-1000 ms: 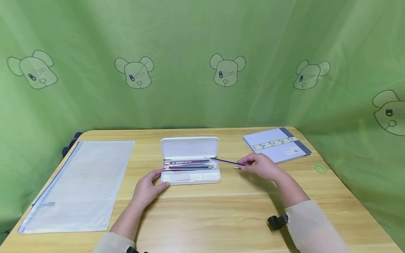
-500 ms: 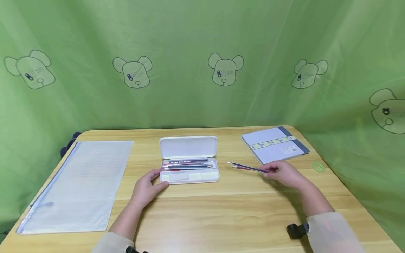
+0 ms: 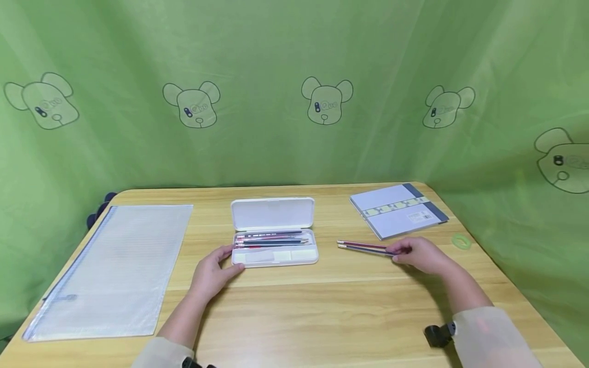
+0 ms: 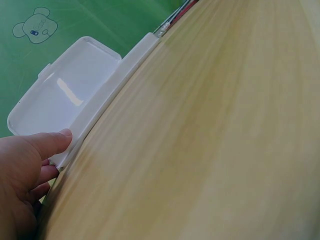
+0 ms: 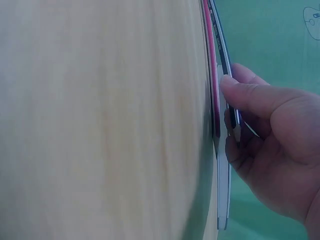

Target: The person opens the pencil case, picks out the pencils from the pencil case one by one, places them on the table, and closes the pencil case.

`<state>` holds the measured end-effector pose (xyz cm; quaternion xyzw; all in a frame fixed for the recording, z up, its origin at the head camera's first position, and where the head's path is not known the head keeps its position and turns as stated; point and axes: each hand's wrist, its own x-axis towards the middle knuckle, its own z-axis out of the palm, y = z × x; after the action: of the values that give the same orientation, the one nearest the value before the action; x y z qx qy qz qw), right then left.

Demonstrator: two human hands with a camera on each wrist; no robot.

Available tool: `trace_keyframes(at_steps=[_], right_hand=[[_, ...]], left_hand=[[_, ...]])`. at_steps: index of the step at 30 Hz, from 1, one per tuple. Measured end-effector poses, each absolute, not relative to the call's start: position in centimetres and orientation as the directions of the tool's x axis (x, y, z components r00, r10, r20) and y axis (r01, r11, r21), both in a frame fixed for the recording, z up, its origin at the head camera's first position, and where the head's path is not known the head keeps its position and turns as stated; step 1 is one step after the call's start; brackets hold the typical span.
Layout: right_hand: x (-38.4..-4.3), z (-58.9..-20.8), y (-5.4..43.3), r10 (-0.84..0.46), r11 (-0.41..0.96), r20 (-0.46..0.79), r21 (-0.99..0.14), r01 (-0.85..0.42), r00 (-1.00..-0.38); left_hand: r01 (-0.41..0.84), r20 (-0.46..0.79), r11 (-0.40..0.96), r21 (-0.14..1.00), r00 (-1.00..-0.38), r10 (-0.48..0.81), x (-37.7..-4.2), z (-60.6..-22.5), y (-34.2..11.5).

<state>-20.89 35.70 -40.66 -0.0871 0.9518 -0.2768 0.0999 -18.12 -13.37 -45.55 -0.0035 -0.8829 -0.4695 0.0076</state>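
My left hand [image 3: 213,273] grips the left end of an open white pencil case [image 3: 273,214], thumb at its front edge. Several pencils [image 3: 271,243] lie inside the case, beside a pale block. To the right of the case, my right hand [image 3: 421,254] pinches a dark pencil [image 5: 220,40] near its sharpened end, between thumb and fingers. A red pencil [image 5: 212,70] runs beside it, low against the table; whether the fingers also touch it is unclear. Both pencils' other ends point left toward the case.
A pale notebook [image 3: 391,202] with a patterned band lies behind the right hand. Near the right table edge is a small green ring-like item [image 3: 461,242]. A translucent zip pouch [image 3: 115,271] covers the left side. A green curtain [image 3: 262,148] hangs behind the table.
My right hand has moved right, away from the case, bringing the dark and red pencils down to the table, where they now run nearly parallel. The left hand stays on the case.
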Motion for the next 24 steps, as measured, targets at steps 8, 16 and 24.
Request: trace_keyframes(at_steps=[8,16,24], right_hand=[[-21.18,-41.08,35.59,-0.211,0.843,-0.134,-0.527,-0.110,-0.968],[-21.34,-41.27,35.37,-0.207,0.855,-0.132,-0.506,-0.114,-0.969],[-21.39,-41.37,35.15,-0.198,0.863,-0.135,-0.493,-0.107,-0.971]], left_hand=[[0.016,0.020,0.557,0.830,-1.000,-0.002,-18.09,-45.56,-13.36],[0.016,0.021,0.555,0.832,-1.000,-0.003,-18.08,-45.55,-13.38],[0.022,0.026,0.554,0.832,-1.000,0.000,-18.13,-45.57,-13.43]])
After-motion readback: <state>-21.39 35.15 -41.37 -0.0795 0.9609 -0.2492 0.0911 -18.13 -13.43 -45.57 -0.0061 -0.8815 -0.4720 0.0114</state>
